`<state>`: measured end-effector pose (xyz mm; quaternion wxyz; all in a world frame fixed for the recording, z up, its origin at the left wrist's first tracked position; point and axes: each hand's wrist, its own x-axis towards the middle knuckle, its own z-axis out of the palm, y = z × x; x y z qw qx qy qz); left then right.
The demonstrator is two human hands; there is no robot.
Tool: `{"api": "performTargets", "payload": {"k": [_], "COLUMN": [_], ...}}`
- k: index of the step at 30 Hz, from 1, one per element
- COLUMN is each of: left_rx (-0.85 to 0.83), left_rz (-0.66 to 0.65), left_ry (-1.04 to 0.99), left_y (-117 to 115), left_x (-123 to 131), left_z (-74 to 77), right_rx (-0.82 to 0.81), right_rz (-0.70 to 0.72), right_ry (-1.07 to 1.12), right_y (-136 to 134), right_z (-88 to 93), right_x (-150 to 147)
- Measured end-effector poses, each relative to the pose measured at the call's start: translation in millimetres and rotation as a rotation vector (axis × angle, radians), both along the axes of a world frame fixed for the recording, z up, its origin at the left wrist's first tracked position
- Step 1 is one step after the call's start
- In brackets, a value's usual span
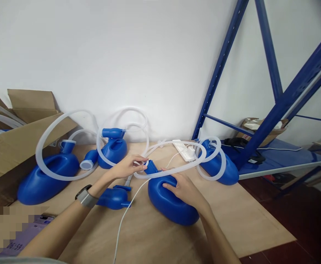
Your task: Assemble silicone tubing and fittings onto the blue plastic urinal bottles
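Note:
A blue plastic urinal bottle lies on its side on the board-topped table in front of me. My right hand grips its body by the handle opening, thumb on top. At the neck, the fingers of my left hand pinch a white cap at the mouth; its shape is mostly hidden. A translucent hose loops across the bottle, between my hands. Close to my left wrist lies a blue funnel-like piece with a short spout.
More blue bottles with coiled hoses stand left, at the back and right. A white power strip sits near the wall, its cable crossing the table. A cardboard box and phone are left; blue shelving is right.

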<state>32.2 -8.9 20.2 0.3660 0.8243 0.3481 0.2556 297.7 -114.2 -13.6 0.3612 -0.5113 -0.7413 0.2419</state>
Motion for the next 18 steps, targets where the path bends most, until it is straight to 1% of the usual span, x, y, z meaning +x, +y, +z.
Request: {"api": "performTargets", "payload": {"k": [3,11,14,18], "left_rx": [-0.014,-0.061,-0.115,-0.196], "left_rz": [-0.044,-0.1,-0.099,-0.1], "left_ry": [0.003,0.076,0.083,0.061], "left_y": [5,20,21,20], "left_x": [2,4,4,3], "left_z": [3.8,13.0,13.8,10.9], "right_rx": [0.002,0.02,-0.007,-0.063], "right_rz": [0.016,0.006,0.0,0.024], "right_ry": [0.003,-0.023,-0.081,-0.153], "right_y": [2,-2,-3,-1], "right_z": [-1.3,2.1,3.3,3.0], "right_x": [1,-1,-2,-3]}}
